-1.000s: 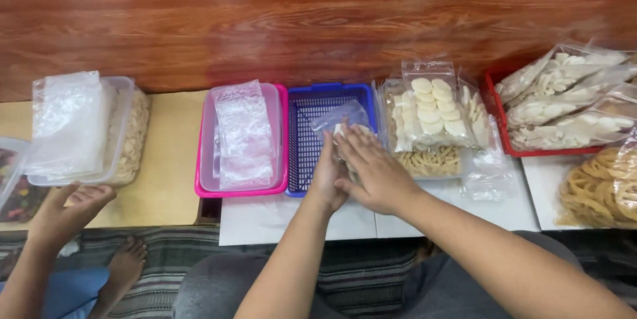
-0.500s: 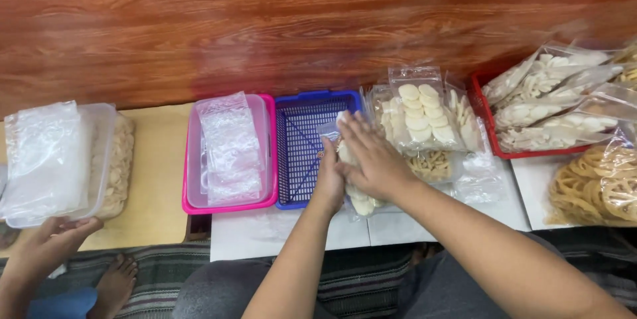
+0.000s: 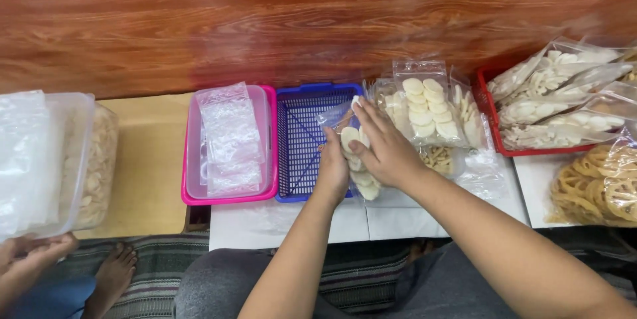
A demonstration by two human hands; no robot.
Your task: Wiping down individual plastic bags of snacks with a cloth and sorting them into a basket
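Fingers [image 3: 371, 127] of both hands clamped on crinkly clear bag [image 3: 355, 160] | round pale crackers | blue mesh basket [image 3: 302, 146] beside

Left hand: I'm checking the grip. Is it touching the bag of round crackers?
Touching. The head view shows the left hand pressed against the clear bag of round crackers.
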